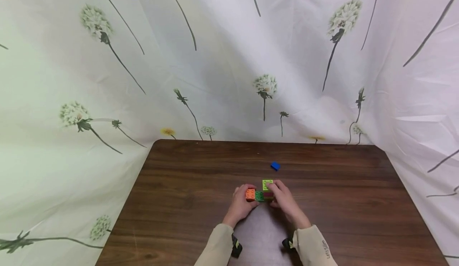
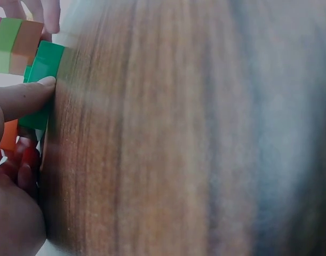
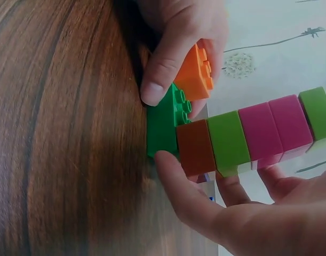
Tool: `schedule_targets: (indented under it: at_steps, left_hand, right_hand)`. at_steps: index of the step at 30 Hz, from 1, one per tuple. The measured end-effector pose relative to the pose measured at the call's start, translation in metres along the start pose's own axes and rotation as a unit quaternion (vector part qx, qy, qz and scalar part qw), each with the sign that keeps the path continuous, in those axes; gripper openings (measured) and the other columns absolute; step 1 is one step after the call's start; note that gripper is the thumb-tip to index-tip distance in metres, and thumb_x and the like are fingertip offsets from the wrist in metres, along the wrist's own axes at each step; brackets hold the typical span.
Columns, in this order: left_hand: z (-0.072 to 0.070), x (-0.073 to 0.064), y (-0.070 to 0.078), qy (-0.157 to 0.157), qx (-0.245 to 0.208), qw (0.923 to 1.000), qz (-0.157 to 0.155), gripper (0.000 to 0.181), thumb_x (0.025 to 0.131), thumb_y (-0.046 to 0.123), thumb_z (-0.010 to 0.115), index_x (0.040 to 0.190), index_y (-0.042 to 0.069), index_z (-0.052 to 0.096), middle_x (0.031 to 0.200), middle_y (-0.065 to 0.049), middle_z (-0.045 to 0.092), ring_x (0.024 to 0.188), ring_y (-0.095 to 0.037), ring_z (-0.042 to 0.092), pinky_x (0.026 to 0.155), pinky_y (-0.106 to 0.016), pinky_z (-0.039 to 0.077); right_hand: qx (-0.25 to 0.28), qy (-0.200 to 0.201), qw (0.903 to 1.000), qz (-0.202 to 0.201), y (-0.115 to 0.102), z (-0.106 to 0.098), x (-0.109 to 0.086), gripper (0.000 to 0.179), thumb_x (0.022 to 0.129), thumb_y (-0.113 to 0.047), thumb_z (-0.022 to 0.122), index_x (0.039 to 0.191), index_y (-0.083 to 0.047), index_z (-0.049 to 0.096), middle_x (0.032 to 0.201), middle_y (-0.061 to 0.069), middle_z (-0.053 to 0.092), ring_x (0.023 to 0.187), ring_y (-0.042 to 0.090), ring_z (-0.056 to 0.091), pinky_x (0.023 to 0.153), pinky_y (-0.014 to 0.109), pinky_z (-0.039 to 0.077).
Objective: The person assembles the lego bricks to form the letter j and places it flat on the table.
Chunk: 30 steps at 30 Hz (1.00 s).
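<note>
A long green toy building brick [image 3: 161, 125] lies on the table as a base. On its left end sits an orange brick [image 1: 250, 194]. From its right end rises a tower of single bricks: brown [image 3: 195, 146], lime [image 3: 229, 140], two magenta [image 3: 260, 128] and a lime one [image 1: 267, 184] on top. My left hand [image 1: 241, 205] grips the base at the orange end, thumb pressed on the green side. My right hand [image 1: 287, 203] holds the tower from the right, its thumb tip at the green brick's end and its other fingers behind the tower, partly hidden.
A small blue brick [image 1: 275, 166] lies alone beyond the tower. The dark wooden table [image 1: 172, 202] reaches back to a white curtain [image 1: 222, 78] printed with dandelions, which also hangs along both sides.
</note>
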<state>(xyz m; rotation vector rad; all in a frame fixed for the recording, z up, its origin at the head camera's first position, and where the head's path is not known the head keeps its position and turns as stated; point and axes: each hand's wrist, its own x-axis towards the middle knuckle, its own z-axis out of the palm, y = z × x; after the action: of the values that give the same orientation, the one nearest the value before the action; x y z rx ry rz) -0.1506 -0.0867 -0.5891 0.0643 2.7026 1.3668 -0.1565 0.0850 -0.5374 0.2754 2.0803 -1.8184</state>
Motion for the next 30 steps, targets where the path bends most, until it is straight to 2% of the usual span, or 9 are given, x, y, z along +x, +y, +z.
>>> schedule_targets:
  at_steps: [8,17,20,30]
  left_hand:
    - [0.0015,-0.0007,-0.0012,0.009,0.011,0.9998,0.012,0.045,0.074,0.016,0.082,0.114,0.016,0.062,0.111,-0.001,0.063,0.1,-0.018,0.049,0.085,-0.038,0.042]
    - [0.0008,-0.0005,-0.0008,0.001,0.005,1.0,0.001,0.044,0.076,0.016,0.082,0.115,0.016,0.061,0.113,-0.001,0.062,0.102,-0.018,0.048,0.088,-0.04,0.041]
    - [0.0004,-0.0006,-0.0002,0.004,0.009,0.9999,0.007,0.045,0.075,0.016,0.082,0.115,0.016,0.062,0.113,-0.001,0.062,0.101,-0.019,0.048,0.087,-0.039,0.041]
    - [0.0001,-0.0005,0.0009,0.001,0.006,1.0,0.0,0.045,0.075,0.016,0.082,0.115,0.017,0.061,0.113,-0.001,0.062,0.101,-0.019,0.048,0.087,-0.041,0.042]
  right_hand:
    - [0.016,0.01,0.9997,-0.015,0.0018,0.0024,-0.0009,0.04,0.094,-0.041,0.056,0.111,-0.004,0.054,0.108,0.016,0.059,0.095,0.027,0.061,0.081,0.046,0.054]
    - [-0.004,0.016,0.9996,-0.025,0.0035,0.0024,-0.0002,0.039,0.095,-0.042,0.054,0.108,-0.005,0.055,0.107,0.015,0.059,0.093,0.026,0.06,0.08,0.044,0.054]
    - [-0.012,0.018,0.9994,-0.027,0.0028,0.0021,-0.0007,0.039,0.095,-0.042,0.053,0.108,-0.006,0.055,0.106,0.015,0.06,0.093,0.027,0.061,0.079,0.044,0.054]
    - [-0.003,0.016,0.9995,-0.027,0.0028,0.0017,-0.0015,0.04,0.096,-0.042,0.053,0.109,-0.004,0.053,0.109,0.017,0.059,0.094,0.028,0.061,0.079,0.046,0.054]
